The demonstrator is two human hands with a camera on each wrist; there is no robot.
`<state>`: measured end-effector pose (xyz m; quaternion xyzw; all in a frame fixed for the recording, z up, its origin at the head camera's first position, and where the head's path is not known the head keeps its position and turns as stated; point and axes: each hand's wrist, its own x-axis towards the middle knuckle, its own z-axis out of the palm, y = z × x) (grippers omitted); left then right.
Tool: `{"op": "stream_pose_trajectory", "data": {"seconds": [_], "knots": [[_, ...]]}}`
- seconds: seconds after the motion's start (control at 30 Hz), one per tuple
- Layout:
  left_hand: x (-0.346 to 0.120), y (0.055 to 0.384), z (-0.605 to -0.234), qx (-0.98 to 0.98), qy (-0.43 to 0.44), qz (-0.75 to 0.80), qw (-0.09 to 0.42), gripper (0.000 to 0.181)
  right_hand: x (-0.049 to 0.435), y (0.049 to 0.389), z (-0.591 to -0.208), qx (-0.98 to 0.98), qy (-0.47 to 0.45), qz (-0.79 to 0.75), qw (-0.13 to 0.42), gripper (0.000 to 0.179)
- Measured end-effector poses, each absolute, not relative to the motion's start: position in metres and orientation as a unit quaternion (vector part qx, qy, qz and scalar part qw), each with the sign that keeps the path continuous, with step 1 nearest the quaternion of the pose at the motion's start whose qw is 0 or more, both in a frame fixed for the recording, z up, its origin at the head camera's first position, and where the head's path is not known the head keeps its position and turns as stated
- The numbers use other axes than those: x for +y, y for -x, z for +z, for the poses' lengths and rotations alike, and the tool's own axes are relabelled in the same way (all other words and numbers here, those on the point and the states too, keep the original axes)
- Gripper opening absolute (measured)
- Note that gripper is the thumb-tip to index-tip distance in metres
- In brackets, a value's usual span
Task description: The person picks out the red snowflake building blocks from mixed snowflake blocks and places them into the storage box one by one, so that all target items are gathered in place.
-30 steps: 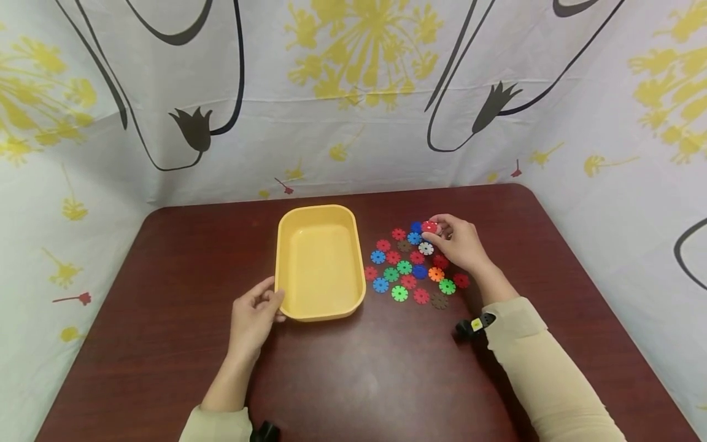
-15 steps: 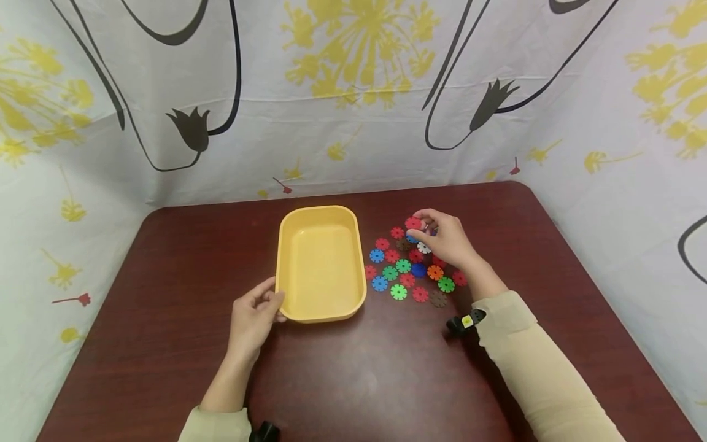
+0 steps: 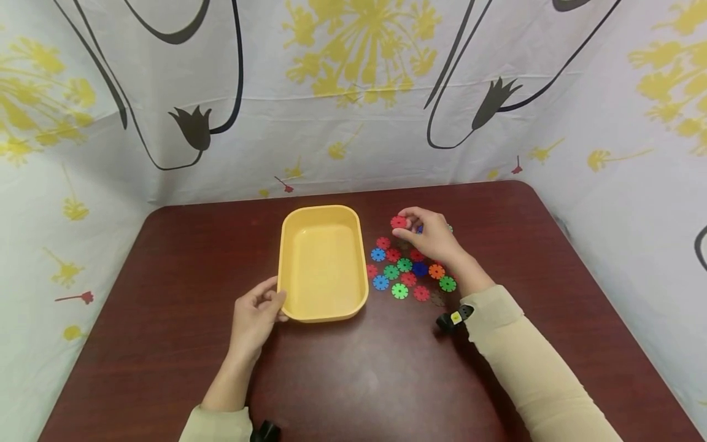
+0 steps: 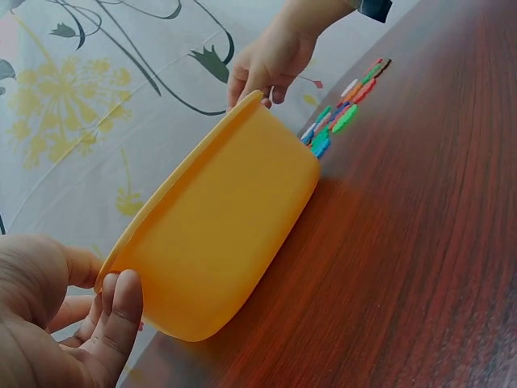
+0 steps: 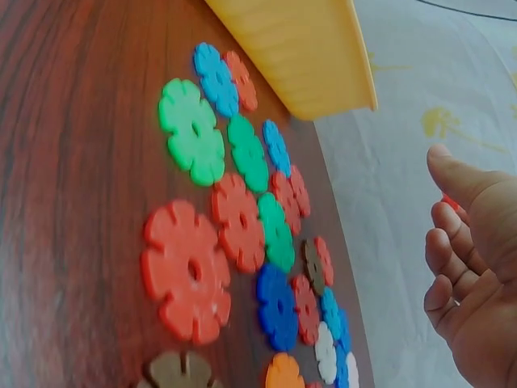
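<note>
A yellow plastic basin [image 3: 323,270] stands on the table, its bare inside facing up. My left hand [image 3: 255,316] grips its near-left corner, thumb at the rim and fingers beneath, as the left wrist view shows on the basin's outer wall [image 4: 210,234]. My right hand [image 3: 433,236] pinches a red notched disc [image 3: 397,222] between thumb and fingers, above the table to the right of the basin. In the right wrist view only a red sliver of this disc [image 5: 449,202] shows behind the thumb. More notched discs lie flat below, partly covered by the right hand.
Loose discs in several colours spread right of the basin, among them a bright green disc [image 3: 400,291], an orange disc [image 3: 436,271] and a dark blue disc [image 5: 277,307]. A patterned cloth [image 3: 353,147] hangs behind the dark red table [image 3: 353,380].
My right hand has moved left toward the basin, carrying the red disc. The left hand keeps its grip on the basin, which has hardly shifted.
</note>
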<state>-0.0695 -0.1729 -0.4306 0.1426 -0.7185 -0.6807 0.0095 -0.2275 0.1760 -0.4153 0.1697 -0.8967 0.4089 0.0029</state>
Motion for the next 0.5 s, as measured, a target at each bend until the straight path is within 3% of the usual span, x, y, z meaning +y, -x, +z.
{"op": "stream_pose_trajectory", "data": {"seconds": [0.5], "knots": [[-0.174,0.068,-0.432,-0.715,-0.136,-0.686,0.004,0.038,0.14,0.23,-0.41,-0.882,-0.214,0.419,-0.004,0.038]]}}
